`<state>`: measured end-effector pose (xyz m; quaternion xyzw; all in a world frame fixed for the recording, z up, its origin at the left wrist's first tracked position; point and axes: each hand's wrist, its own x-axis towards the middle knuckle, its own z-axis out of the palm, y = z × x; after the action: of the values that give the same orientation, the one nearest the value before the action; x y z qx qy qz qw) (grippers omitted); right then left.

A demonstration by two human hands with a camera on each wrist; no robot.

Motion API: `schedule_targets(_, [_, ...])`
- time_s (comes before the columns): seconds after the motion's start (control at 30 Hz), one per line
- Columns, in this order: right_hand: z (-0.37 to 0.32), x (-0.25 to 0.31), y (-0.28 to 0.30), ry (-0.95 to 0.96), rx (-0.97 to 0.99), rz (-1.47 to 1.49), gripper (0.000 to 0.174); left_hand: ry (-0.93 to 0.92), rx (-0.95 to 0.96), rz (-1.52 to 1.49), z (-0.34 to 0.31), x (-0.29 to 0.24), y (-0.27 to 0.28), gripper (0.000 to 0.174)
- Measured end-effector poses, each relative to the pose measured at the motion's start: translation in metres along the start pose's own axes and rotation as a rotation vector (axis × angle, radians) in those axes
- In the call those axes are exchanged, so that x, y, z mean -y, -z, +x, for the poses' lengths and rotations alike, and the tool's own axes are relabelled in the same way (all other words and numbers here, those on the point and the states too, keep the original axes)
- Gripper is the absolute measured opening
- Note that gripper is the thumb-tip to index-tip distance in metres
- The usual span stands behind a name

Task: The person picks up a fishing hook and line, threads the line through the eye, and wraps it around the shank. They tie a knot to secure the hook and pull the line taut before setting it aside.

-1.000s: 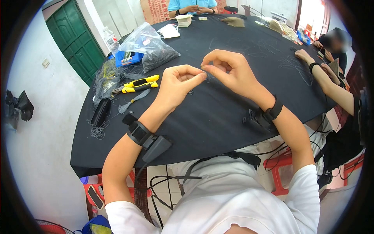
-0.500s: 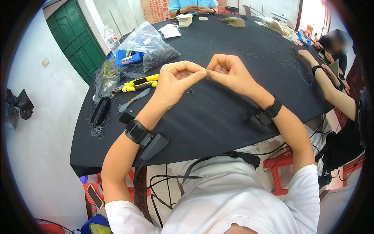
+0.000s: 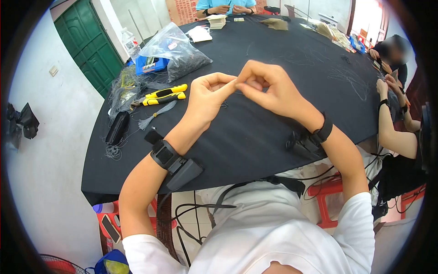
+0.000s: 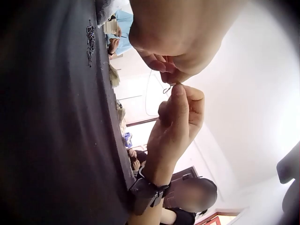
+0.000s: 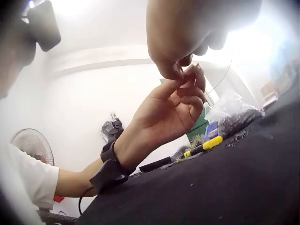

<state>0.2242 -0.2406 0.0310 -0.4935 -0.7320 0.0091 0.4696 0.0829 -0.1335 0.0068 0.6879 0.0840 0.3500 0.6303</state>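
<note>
My head view comes through bright and even, with the opening (image 3: 367,16) at upper right burnt out to white. The lens bows the table (image 3: 255,146) and falls to black round the rim. On the left wrist feed I get pale glare at the right, a near-black table, and a thin strand (image 4: 165,90) barely resolved. My right wrist feed is hazy, flared at upper right; the right hand (image 5: 192,33) looks shadowed and soft.

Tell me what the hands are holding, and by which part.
The left hand and right hand seem to pinch a thin line in their fingers, beside a small dark loop; whether that is its end cannot be told.
</note>
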Motion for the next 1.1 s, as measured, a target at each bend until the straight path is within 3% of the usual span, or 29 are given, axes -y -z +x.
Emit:
schedule_targets(0.3, [0.005,-0.017,0.011,0.042,-0.108,-0.123,0.005,-0.08,0.132,0.035,-0.001,-0.006,-0.002,0.013])
schedule_targets(0.4, [0.002,-0.016,0.008,-0.147,-0.023,0.051,0.006,-0.078,0.115,0.006,0.001,-0.008,0.004,0.013])
schedule_targets(0.5, [0.0,-0.018,0.005,-0.212,0.012,0.13,0.008,-0.07,0.073,-0.012,0.001,-0.008,0.004,0.014])
schedule_targets(0.63, [-0.003,-0.016,-0.001,-0.206,0.043,0.219,0.012,-0.021,-0.009,-0.086,0.006,0.001,0.008,0.016])
schedule_targets(0.73, [-0.007,-0.022,-0.01,-0.098,0.059,0.154,0.011,-0.015,-0.064,-0.132,0.005,0.002,0.003,0.017])
schedule_targets(0.97, [-0.003,-0.006,-0.006,0.081,0.024,-0.056,0.009,0.009,-0.065,-0.077,0.003,0.005,0.002,0.016])
schedule_targets(1.1, [0.001,0.001,0.003,0.051,-0.027,-0.039,0.007,0.009,-0.013,0.009,0.001,0.002,0.001,0.015])
